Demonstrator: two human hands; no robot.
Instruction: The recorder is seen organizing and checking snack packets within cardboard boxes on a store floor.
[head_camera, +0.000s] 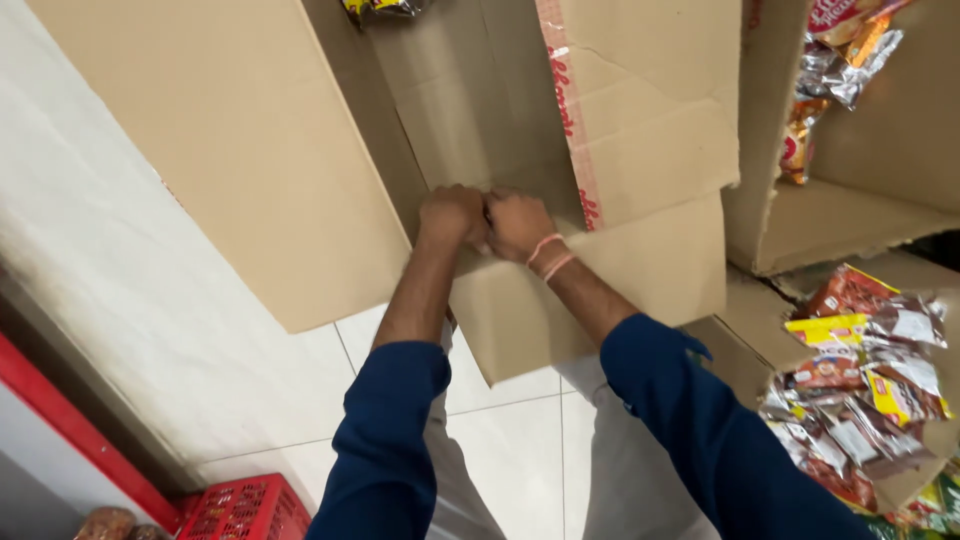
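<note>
My left hand (452, 215) and right hand (518, 226) hold a tight grip, fists touching, on the cardboard box flap (560, 300) edge. Blue sleeves reach forward over white floor tiles (150, 300); the open box rests there, snack packets (860, 390) heaped right.

Left hand (452, 215) and right hand (518, 225) pressed together, both gripping near edge of open cardboard box (250, 150). Taped flap (640, 100) right of hands. Snack packets (865, 380) heaped near right; red crate (245, 510) near left on tiled floor (150, 330).
</note>
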